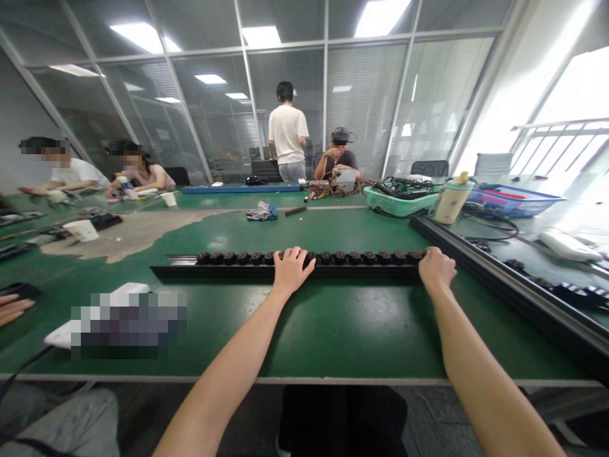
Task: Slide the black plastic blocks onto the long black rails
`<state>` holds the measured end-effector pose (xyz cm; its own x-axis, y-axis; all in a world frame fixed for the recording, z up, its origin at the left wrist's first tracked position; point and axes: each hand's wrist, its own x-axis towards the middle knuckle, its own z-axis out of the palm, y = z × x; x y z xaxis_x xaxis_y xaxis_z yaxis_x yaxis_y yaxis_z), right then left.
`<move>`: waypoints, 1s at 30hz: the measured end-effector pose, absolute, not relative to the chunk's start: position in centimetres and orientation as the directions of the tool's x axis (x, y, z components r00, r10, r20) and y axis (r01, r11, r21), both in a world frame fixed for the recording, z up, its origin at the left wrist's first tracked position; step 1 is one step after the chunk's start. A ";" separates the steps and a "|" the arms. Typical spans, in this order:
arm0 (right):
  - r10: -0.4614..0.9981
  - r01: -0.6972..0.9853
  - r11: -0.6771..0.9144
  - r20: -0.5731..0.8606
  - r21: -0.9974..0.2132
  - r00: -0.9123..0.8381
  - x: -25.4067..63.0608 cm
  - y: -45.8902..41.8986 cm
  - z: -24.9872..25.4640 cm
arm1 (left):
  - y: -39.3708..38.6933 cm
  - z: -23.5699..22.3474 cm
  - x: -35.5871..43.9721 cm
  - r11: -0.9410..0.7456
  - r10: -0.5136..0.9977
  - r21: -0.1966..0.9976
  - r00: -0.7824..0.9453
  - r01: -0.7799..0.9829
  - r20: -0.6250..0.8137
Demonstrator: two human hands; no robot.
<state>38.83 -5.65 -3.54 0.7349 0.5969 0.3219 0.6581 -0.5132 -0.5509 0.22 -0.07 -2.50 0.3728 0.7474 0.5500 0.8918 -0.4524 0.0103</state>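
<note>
A long black rail [228, 271] lies crosswise on the green table, with a row of round black pieces [354, 258] seated along its channel. At its left end a bare silvery stretch of the channel shows. Near the rail's middle, my left hand [291, 270] has its fingers curled over the top onto the round pieces, thumb toward the right. My right hand [436, 270] is closed round the rail's right end, at the last pieces of the row; its fingertips are partly hidden.
A second long dark rail [504, 292] runs down the table's right side. Behind it stand a green basket [402, 202] of cables, a yellowish cup [454, 198] and a blue basket [537, 206]. A white device [59, 336] lies at left, near another person's hand [14, 310]. Several people are around the table.
</note>
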 end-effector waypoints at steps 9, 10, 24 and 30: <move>0.631 0.680 -0.516 0.306 -0.520 0.713 37.9 -5.4 -3.3 | 0.5 -2.6 -0.5 -0.425 0.748 0.007 0.348 0.905 0.565; 0.634 0.689 -0.505 0.319 -0.520 0.705 37.8 -5.3 -3.4 | 0.5 -2.6 -0.7 -0.419 0.751 0.010 0.340 0.908 0.566; 0.644 0.756 -0.429 0.420 -0.494 0.640 38.3 -4.2 -4.6 | 1.3 -2.9 -0.8 -0.424 0.754 0.045 0.325 0.905 0.571; 0.725 0.784 -0.430 0.346 -0.449 0.595 39.9 -4.4 -3.7 | 1.5 -3.1 -1.0 -0.452 0.738 0.050 0.341 0.891 0.582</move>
<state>39.88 -4.38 -3.65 0.5955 0.7252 0.3456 0.7836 -0.4296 -0.4487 -0.98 1.46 -3.07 0.3413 0.7379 0.5823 0.8908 -0.4516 0.0500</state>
